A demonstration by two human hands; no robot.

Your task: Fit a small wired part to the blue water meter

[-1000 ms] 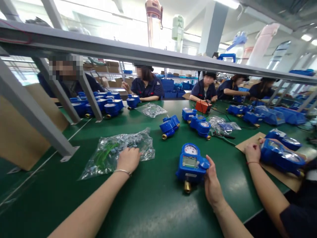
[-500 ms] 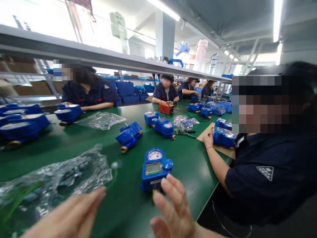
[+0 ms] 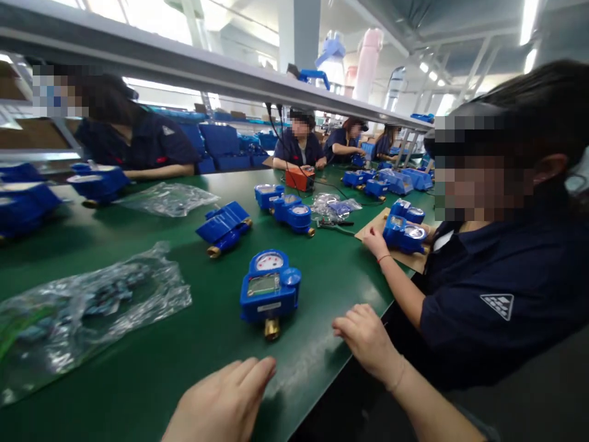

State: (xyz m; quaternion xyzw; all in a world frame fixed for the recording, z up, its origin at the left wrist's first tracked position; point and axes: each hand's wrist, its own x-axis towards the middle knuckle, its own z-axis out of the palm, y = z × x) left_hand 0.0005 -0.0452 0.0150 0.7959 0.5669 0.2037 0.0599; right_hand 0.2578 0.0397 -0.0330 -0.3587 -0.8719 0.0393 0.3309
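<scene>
A blue water meter with a round dial, a small display and a brass fitting sits on the green tabletop before me. My left hand is at the bottom of the view, nearer than the meter and apart from it. Its back faces me; the fingers point right, loosely bent, with no object visible. Near the table edge, to the meter's right, is my right hand. Its fingers curl loosely toward the left, their undersides hidden, and nothing shows in them. Behind the meter a second blue meter lies tilted.
At left lies a clear plastic bag of small parts; another bag is farther back. A co-worker at right handles meters on cardboard. An orange box stands beyond more meters. A shelf crosses overhead.
My right hand has drawn away from the meter to the right, its fingers now more curled. My left hand appears farther right. The view has shifted, and the meter's brass fitting is now uncovered.
</scene>
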